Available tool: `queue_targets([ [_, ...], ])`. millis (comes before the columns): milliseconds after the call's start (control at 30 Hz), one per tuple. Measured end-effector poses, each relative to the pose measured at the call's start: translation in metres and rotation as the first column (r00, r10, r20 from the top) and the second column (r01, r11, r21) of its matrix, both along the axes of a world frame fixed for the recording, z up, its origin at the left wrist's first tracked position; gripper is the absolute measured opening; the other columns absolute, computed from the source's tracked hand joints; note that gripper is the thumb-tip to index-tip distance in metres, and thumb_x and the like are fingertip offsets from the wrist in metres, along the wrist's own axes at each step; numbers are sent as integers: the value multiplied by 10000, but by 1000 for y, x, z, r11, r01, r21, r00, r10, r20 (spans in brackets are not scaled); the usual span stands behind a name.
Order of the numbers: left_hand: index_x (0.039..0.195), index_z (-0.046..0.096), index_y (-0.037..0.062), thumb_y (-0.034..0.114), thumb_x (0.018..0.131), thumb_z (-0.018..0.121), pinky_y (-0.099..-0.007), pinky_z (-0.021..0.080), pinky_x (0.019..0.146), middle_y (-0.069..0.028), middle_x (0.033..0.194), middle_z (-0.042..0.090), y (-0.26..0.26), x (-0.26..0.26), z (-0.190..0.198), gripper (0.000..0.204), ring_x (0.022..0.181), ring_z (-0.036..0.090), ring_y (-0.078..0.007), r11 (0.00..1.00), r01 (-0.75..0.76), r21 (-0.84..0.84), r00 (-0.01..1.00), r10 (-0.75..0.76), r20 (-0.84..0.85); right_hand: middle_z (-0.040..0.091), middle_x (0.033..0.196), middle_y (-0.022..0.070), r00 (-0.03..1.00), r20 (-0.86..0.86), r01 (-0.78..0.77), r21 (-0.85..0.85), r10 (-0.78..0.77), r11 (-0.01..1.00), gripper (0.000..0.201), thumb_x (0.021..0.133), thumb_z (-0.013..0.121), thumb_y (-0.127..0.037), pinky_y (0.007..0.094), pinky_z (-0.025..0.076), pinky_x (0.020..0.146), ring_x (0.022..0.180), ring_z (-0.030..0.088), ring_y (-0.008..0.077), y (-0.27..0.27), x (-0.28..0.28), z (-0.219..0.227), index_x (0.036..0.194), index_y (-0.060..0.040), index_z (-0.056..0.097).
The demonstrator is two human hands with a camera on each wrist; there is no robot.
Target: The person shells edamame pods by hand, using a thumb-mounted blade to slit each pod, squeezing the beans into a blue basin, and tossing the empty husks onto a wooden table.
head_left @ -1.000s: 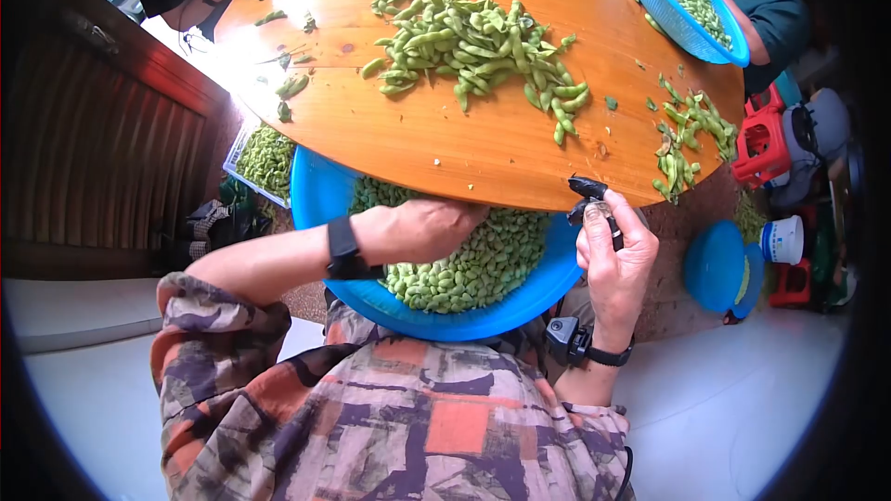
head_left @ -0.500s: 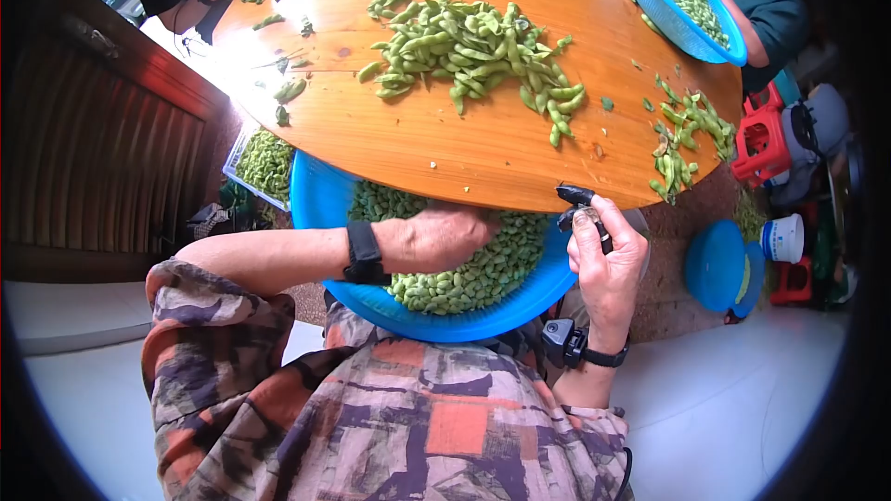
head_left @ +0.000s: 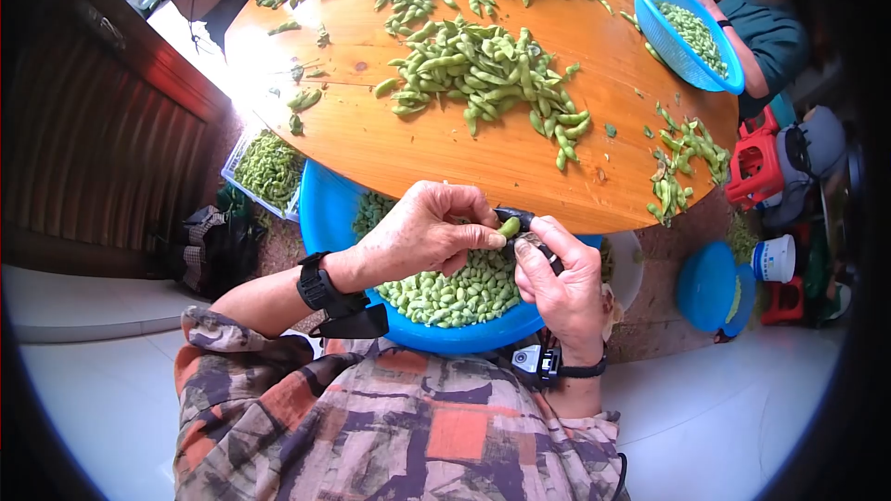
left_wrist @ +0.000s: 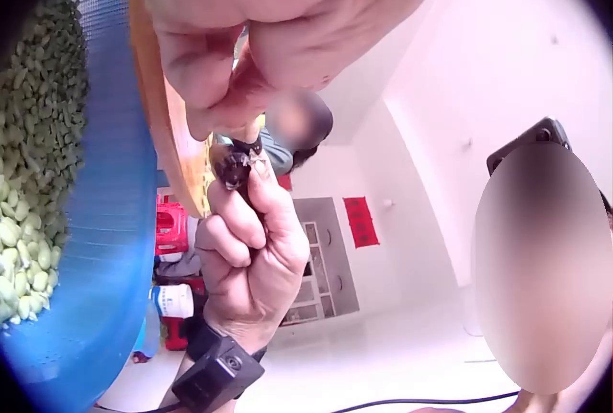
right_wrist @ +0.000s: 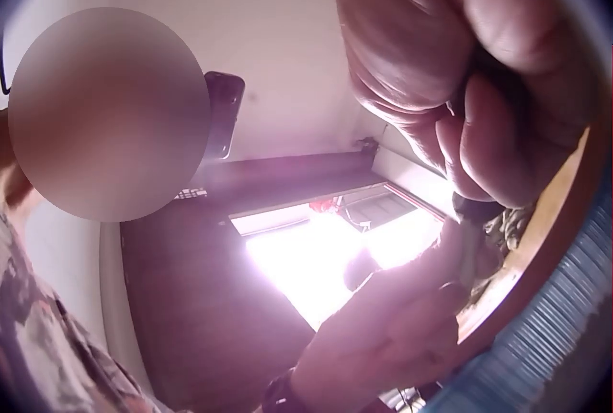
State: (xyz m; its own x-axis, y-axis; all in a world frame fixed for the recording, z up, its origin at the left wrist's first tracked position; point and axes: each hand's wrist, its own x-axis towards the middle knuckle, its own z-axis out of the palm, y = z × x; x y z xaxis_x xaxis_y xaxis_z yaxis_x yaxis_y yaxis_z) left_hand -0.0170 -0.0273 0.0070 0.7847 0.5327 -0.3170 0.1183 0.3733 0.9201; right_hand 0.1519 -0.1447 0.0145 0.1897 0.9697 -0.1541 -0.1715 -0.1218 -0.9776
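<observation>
Your left hand (head_left: 418, 232) has a narrow grip, pinching a green pod (head_left: 510, 226) between thumb and fingertips. Your right hand (head_left: 561, 283) has its grip curled round a small black tool (head_left: 525, 221) that touches the pod. Both meet just above the blue basin (head_left: 320, 213) of shelled beans (head_left: 455, 292). Beyond the basin, the round wooden surface (head_left: 483, 162) carries heaps of pods (head_left: 487, 70).

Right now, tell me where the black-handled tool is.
In the head view, the black-handled tool sits in the right hand, just below the table edge, over the blue basin.
</observation>
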Motion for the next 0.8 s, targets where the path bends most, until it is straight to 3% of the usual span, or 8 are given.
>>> queue_targets([
  [67, 892, 639, 10, 77, 907, 710, -203, 398, 427, 8, 701, 611, -2, 0, -5, 99, 491, 531, -43, 1000, -29, -4, 999, 29, 33, 526, 887, 7, 995, 98, -3, 27, 1, 1000, 235, 956, 592, -12, 204, 390, 504, 604, 481, 35, 4, -2, -1, 1158, 107, 598],
  [433, 868, 644, -15, 45, 887, 723, -209, 401, 450, -14, 684, 622, -6, -8, -11, 100, 514, 535, -53, 986, -121, 114, 992, 116, 46, 544, 900, 16, 998, 57, -41, 15, 40, 999, 205, 955, 593, -10, 207, 393, 498, 599, 487, 40, 5, -8, 2, 1124, 105, 607],
  [567, 862, 645, -13, 44, 880, 730, -213, 402, 455, -12, 684, 621, -8, -8, -12, 104, 521, 535, -54, 971, -143, 190, 990, 136, 49, 550, 875, 15, 988, 145, -53, 36, 47, 998, 175, 955, 594, -8, 215, 391, 490, 589, 488, 49, 5, -7, -1, 1087, 106, 599],
  [667, 856, 646, -1, 49, 891, 720, -211, 389, 457, -5, 687, 613, -7, -12, -14, 96, 523, 520, -53, 993, -102, 56, 994, 99, 45, 550, 837, 9, 969, 244, -69, 85, 47, 994, 169, 953, 598, -10, 219, 388, 487, 585, 487, 54, 8, -4, -7, 1078, 104, 593],
  [733, 901, 636, 17, 64, 907, 706, -199, 383, 479, 2, 723, 610, -5, -14, -12, 85, 556, 513, -49, 947, -17, -320, 989, 63, 134, 550, 816, 7, 958, 283, -76, 100, 45, 992, 168, 951, 603, -12, 219, 385, 486, 583, 485, 55, 7, 0, -9, 1075, 101, 593],
  [767, 901, 636, 17, 64, 907, 706, -199, 383, 479, 2, 723, 610, -6, -13, -13, 85, 556, 513, -49, 948, -14, -317, 989, 60, 134, 549, 801, 7, 998, 35, -56, 40, 54, 998, 148, 944, 606, -9, 218, 384, 487, 580, 483, 54, 6, 2, -10, 1052, 93, 605],
  [800, 924, 624, 26, 72, 913, 701, -191, 381, 493, 3, 742, 609, -10, -11, -16, 91, 575, 513, -47, 937, -8, -351, 977, 82, 195, 549, 786, 7, 975, -216, -52, -25, 46, 998, 129, 938, 609, -7, 218, 383, 489, 578, 480, 54, 5, 4, -10, 1029, 85, 617],
])
